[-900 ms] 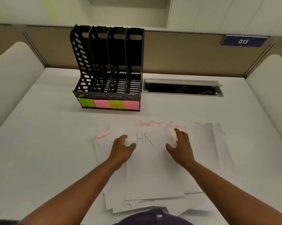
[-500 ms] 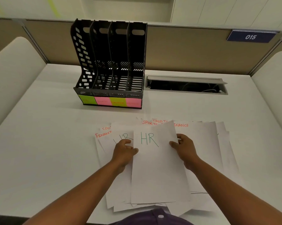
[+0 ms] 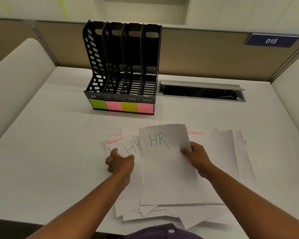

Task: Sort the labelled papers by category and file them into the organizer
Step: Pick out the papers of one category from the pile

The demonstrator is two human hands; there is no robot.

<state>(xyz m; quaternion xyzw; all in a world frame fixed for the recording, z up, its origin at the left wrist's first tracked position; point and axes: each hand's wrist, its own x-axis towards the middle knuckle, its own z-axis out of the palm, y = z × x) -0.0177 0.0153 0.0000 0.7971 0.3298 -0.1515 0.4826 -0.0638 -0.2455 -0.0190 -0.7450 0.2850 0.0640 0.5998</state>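
— What's the desk like?
— A white desk, with tan partition panels closing it in at twelve o'clock.
— Anything on that partition?
— A blue plate reading 015, up at one o'clock.
— And the sides?
— Pale rounded dividers at nine and three o'clock. An open cable tray is sunk into the desktop, wires inside.
— The light?
— Dim, warm, yellowish.

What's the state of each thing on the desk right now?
top HR sheet: pinched at its right edge by the right hand, partly raised
second HR sheet: flat on the pile, left hand on it
paper pile: fanned, unsorted
organizer: upright, four slots empty
cable hatch: lid open
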